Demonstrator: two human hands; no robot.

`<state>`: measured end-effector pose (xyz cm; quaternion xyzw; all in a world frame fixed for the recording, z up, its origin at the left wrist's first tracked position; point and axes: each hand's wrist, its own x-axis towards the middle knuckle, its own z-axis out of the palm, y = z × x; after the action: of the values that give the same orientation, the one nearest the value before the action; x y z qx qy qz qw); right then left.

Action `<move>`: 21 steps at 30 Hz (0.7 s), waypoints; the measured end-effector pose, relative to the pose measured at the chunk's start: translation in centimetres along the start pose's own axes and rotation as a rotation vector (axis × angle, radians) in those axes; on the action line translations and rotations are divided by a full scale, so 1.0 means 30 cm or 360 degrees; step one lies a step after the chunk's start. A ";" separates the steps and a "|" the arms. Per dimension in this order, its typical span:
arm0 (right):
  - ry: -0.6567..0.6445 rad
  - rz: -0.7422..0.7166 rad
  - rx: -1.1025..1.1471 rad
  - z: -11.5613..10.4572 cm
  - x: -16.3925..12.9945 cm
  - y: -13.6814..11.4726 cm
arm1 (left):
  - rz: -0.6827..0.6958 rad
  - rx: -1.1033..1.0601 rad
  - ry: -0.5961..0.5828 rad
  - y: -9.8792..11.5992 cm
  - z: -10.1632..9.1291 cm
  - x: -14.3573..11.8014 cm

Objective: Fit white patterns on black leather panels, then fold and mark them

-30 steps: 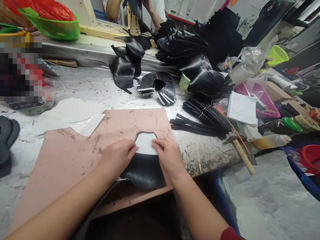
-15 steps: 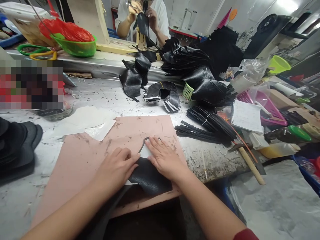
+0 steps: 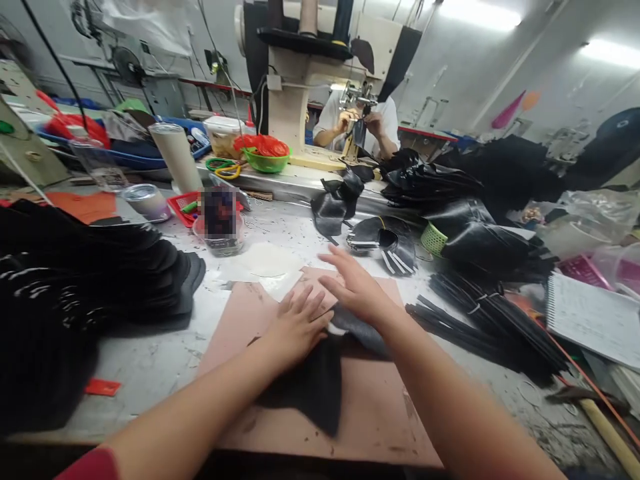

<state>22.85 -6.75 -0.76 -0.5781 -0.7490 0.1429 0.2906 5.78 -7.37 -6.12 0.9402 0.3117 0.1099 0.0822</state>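
A black leather piece [image 3: 315, 383] with a white lining lies on a pink work board [image 3: 380, 413] at the near edge of the table. My left hand [image 3: 295, 327] presses flat on the piece, fingers spread. My right hand [image 3: 357, 290] is open and hovers just above its far end, fingers stretched toward the back of the table. Neither hand grips anything.
A tall stack of black cut pieces [image 3: 85, 280] fills the left. Black leather heaps [image 3: 465, 220], bundled black strips [image 3: 490, 320], a notebook [image 3: 595, 320] and a hammer handle [image 3: 607, 427] lie right. Behind a sewing machine [image 3: 320, 73] another person handles a black piece.
The view has tilted up and swung left. My right hand lifted off the piece and reached forward; my left hand flattened onto it. The white lining is now mostly covered.
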 end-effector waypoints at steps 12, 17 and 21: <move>-0.0707 -0.0470 -0.0699 0.254 0.352 -0.049 | -0.0256 0.0193 0.0105 -0.237 -0.128 -0.080; -0.0833 -0.0660 -0.0839 0.242 0.361 -0.049 | -0.0233 0.0256 0.0100 -0.273 -0.093 -0.093; -0.0917 -0.0811 -0.0946 0.248 0.349 -0.067 | -0.0225 0.0280 0.0136 -0.263 -0.070 -0.098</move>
<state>15.09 3.52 -2.71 -0.3713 -0.9250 0.0012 -0.0806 -1.55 -2.72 -6.32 0.9139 0.3890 0.1160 -0.0064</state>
